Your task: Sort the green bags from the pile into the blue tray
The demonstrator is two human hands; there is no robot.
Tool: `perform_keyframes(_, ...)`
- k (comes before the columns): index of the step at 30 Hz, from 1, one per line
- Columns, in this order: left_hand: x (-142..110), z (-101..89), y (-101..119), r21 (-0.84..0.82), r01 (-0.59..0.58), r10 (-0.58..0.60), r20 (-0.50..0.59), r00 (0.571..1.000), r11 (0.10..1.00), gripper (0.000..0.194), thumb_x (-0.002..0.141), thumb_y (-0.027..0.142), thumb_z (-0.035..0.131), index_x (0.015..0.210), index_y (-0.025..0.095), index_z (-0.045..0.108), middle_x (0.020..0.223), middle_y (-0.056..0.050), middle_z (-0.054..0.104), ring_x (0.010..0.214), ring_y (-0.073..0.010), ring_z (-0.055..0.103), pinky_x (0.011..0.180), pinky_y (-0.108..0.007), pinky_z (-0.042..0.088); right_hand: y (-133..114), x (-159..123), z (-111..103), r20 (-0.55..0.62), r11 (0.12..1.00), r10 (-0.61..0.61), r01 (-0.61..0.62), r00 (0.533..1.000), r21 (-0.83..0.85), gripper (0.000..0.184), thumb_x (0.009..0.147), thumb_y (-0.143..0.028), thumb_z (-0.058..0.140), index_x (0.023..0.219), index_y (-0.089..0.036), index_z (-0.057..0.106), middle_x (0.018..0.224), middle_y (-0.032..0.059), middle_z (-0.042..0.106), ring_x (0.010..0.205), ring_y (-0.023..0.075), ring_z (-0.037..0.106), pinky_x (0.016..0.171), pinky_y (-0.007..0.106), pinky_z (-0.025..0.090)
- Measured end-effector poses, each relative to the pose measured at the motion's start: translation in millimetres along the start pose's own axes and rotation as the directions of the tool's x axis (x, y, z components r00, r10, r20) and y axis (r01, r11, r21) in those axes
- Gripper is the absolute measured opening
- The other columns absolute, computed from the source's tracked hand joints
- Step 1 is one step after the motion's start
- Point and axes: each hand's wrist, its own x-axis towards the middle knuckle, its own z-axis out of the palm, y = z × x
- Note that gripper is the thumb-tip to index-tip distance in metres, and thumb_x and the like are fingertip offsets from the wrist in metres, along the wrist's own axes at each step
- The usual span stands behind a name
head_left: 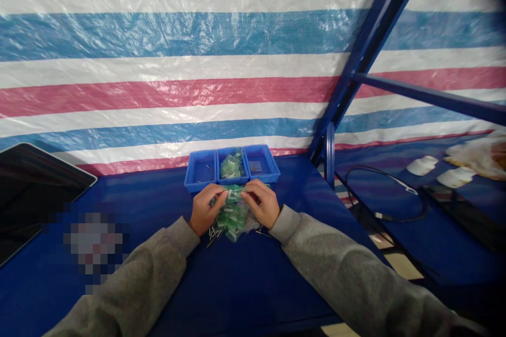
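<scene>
Between my two hands is a small green plastic bag (234,194) with pale pieces showing through it. My left hand (206,207) pinches its left side, and my right hand (261,203) pinches its right side. Below them on the blue table lies a heap of green plastic bags (232,221), with loose thin metal pins (214,233) at its left edge. Just beyond my hands stand three joined blue bins. The left bin (201,185) holds a few thin pieces, the middle one a pile of green bags (232,165), and the right one a small clear bag (255,167).
At the far left lies a dark flat panel (35,189) with a pale rim. A blurred-out item (94,242) is on the table's left. Blue metal posts (356,73) rise at the right; beyond them are a black cable (385,219) and two white cups (456,177).
</scene>
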Motion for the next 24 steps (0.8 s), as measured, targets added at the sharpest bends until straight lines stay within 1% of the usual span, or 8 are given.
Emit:
perform_keyframes(5, -1.1, 0.8, -3.0, -0.010, 0.015, -0.015, 0.024, 1.000, 1.000, 0.011, 0.084, 0.025, 0.056, 0.086, 0.015, 0.061, 0.082, -0.004, 0.063, 0.068, -0.0113, 0.055, 0.067, -0.024, 0.046, -0.7, 0.3, -0.5, 0.018, 1.000, 0.007, -0.007, 1.000, 0.000, 0.012, 0.087, -0.026, 0.051, 0.085, -0.018, 0.060, 0.086, 0.0060, 0.060, 0.076, 0.0155, 0.056, 0.069, 0.029, 0.047)
perform_keyframes(11, -1.4, 1.1, -2.5, -0.004, 0.030, -0.030, 0.042, 0.999, 1.000, 0.013, 0.085, 0.026, 0.053, 0.084, 0.015, 0.060, 0.081, -0.004, 0.062, 0.067, -0.0114, 0.055, 0.066, -0.024, 0.045, -1.8, 1.2, -1.9, 0.053, 1.000, -0.005, 0.005, 0.999, 0.008, 0.014, 0.087, -0.028, 0.050, 0.092, -0.019, 0.061, 0.088, 0.0064, 0.060, 0.076, 0.0160, 0.057, 0.070, 0.030, 0.048)
perform_keyframes(17, -0.8, 0.3, -0.8, -0.005, 0.017, -0.016, 0.042, 0.999, 1.000, 0.012, 0.085, 0.025, 0.053, 0.086, 0.015, 0.060, 0.081, -0.004, 0.062, 0.069, -0.0117, 0.055, 0.068, -0.025, 0.046, -2.4, 0.5, -1.3, 0.085, 1.000, 0.002, 0.000, 0.996, -0.024, 0.013, 0.088, -0.027, 0.049, 0.087, -0.019, 0.060, 0.087, 0.0061, 0.060, 0.078, 0.0162, 0.057, 0.069, 0.029, 0.048)
perform_keyframes(24, 0.0, 0.0, 0.8, -0.009, 0.027, -0.026, 0.068, 0.997, 1.000, 0.012, 0.084, 0.025, 0.055, 0.086, 0.015, 0.060, 0.079, -0.003, 0.061, 0.066, -0.0111, 0.054, 0.064, -0.023, 0.046, -3.2, 0.8, -1.6, 0.079, 0.999, 0.004, -0.001, 0.997, -0.035, 0.013, 0.088, -0.026, 0.049, 0.086, -0.019, 0.059, 0.085, 0.0059, 0.060, 0.077, 0.0162, 0.057, 0.069, 0.029, 0.047)
